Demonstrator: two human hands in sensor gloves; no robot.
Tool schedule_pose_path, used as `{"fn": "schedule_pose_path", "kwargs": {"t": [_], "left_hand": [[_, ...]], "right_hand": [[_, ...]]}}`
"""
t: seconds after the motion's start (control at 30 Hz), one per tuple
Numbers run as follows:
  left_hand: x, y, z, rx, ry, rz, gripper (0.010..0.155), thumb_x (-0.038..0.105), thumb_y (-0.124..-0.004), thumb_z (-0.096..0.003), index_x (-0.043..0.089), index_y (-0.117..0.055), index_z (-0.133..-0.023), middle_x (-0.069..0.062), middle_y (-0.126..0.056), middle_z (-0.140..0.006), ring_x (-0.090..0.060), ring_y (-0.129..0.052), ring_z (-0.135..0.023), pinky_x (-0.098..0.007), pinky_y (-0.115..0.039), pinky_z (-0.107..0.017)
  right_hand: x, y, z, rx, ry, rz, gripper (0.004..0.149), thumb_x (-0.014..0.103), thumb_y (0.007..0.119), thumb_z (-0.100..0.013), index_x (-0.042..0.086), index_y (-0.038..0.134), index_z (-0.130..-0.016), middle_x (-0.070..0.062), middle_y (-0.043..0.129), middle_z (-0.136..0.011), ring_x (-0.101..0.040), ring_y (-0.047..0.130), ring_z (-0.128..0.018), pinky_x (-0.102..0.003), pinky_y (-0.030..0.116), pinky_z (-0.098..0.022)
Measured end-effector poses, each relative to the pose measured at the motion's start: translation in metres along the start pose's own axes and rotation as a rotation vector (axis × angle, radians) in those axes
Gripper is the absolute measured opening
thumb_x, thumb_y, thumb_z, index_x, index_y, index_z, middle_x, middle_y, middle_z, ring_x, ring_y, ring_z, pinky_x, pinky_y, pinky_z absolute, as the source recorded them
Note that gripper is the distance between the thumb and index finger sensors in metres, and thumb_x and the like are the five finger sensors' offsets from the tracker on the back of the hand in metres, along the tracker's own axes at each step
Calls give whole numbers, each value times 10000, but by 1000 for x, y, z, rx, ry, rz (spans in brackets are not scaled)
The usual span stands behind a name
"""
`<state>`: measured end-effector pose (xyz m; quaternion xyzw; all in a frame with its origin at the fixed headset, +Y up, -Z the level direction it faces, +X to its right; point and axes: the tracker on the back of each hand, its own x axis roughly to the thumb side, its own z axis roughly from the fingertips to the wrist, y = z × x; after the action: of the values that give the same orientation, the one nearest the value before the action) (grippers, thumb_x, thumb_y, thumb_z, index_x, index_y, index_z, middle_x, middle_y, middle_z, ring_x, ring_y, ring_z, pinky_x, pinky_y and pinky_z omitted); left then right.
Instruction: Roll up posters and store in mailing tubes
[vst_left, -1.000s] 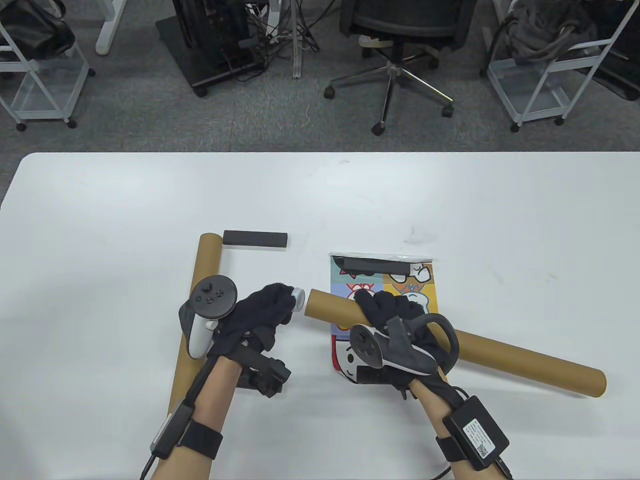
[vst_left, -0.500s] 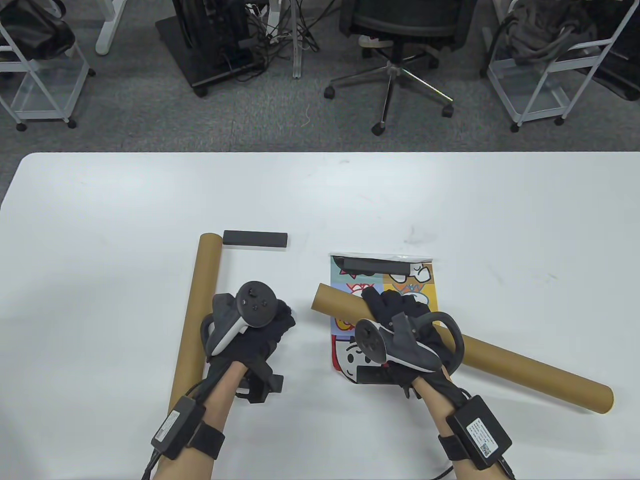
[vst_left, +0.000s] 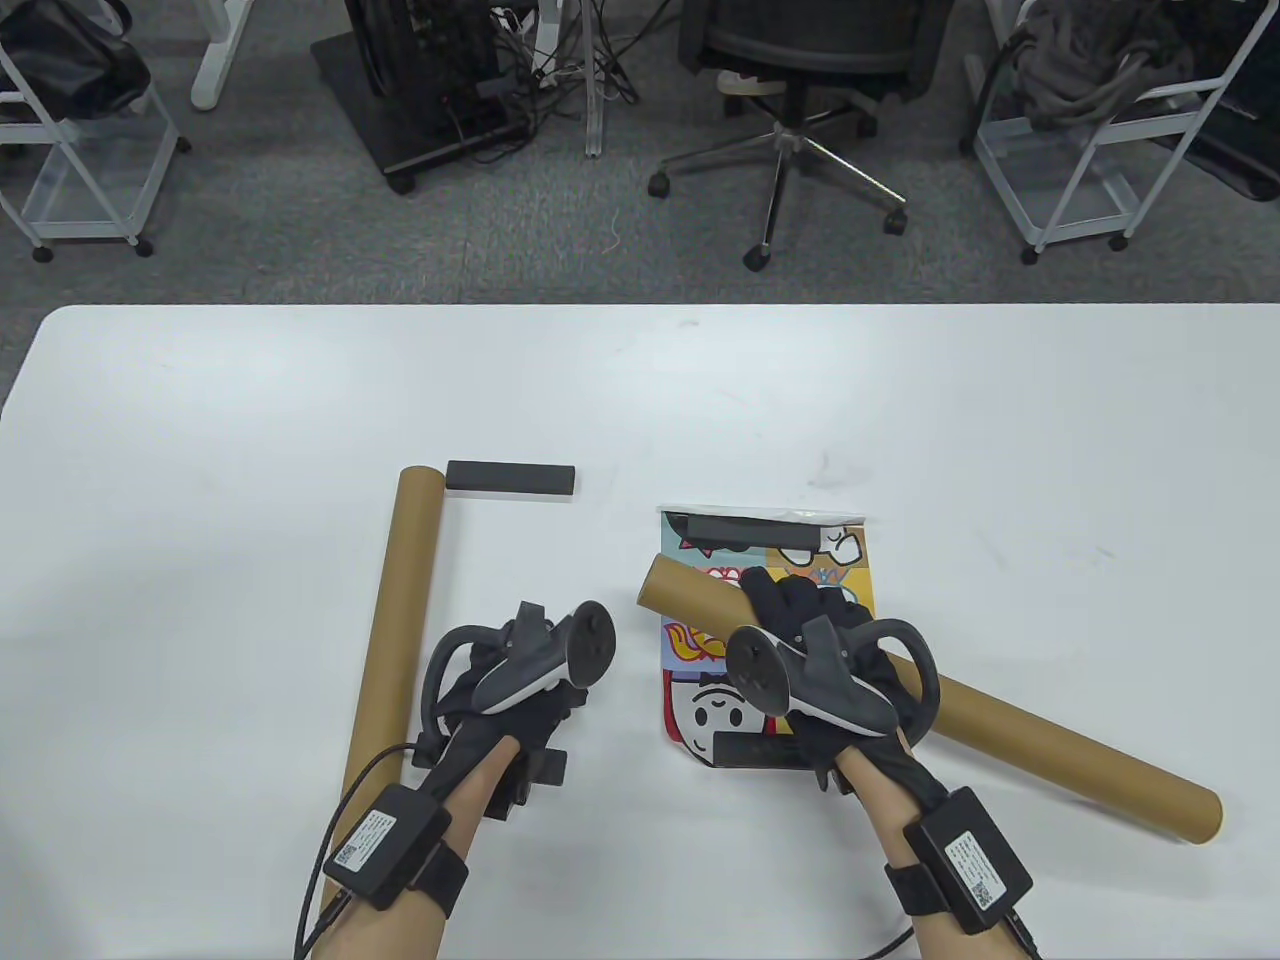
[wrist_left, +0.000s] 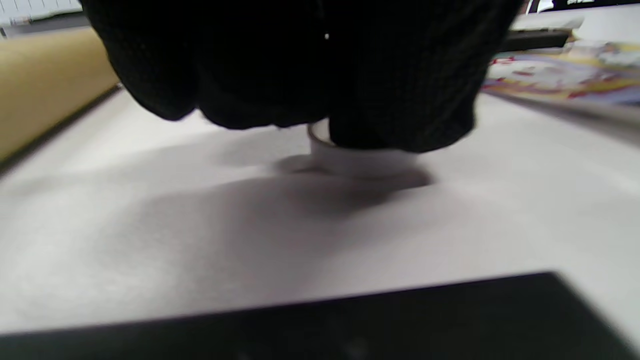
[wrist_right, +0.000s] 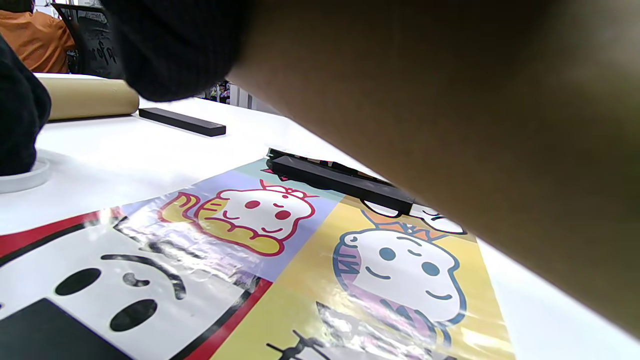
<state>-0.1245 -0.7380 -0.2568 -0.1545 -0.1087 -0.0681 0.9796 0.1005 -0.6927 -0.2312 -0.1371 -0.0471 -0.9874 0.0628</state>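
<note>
The right hand (vst_left: 800, 640) grips a cardboard tube (vst_left: 1050, 745) above the flat poster (wrist_right: 300, 240), which black bars (wrist_right: 340, 182) weigh down. The left hand (vst_left: 500, 690) sets the tube's white cap (wrist_left: 350, 157) on the table (vst_left: 250, 420); whether its fingers grip the cap cannot be told.

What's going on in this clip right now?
A person in sensor gloves is packing posters. The right hand grips a brown mailing tube, holding it slanted above a flat cartoon poster pinned by black bars at both ends. The left hand sets a white end cap on the table; its fingers are on it. A second tube lies at the left. The poster is not yet rolled.
</note>
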Motion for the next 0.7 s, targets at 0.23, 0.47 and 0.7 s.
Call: {"fn": "schedule_pose_path", "kwargs": {"t": [0.23,0.47,0.7], "left_hand": [[-5,9,4,-20,18,35,406,456,-846,-499,276,-939,-851,19,-908,-874,-269,-923,-727,-557,-717,-752],[-36,32,24,42,-15,387,632,527,-680,-563,280,-641,-1144,-109,-668,-1208,-408,-759,-1042,-600,-632,-795],[-52,32,28,123,-46,415,845,639,-538,-556,288,-143,-1216,-111,-143,-1328,-491,-290,-1211,-672,-400,-852]], "right_hand": [[0,2,-2,14,9,28,839,420,764,-462,89,351,-1113,-222,623,-1060,-476,779,-867,-645,680,-641],[-2,4,-4,32,16,15,843,423,761,-464,81,348,-1114,-225,624,-1059,-475,784,-863,-642,686,-637],[-5,0,-7,41,36,4,840,424,757,-469,76,348,-1115,-230,625,-1057,-477,785,-860,-643,688,-635]]}}
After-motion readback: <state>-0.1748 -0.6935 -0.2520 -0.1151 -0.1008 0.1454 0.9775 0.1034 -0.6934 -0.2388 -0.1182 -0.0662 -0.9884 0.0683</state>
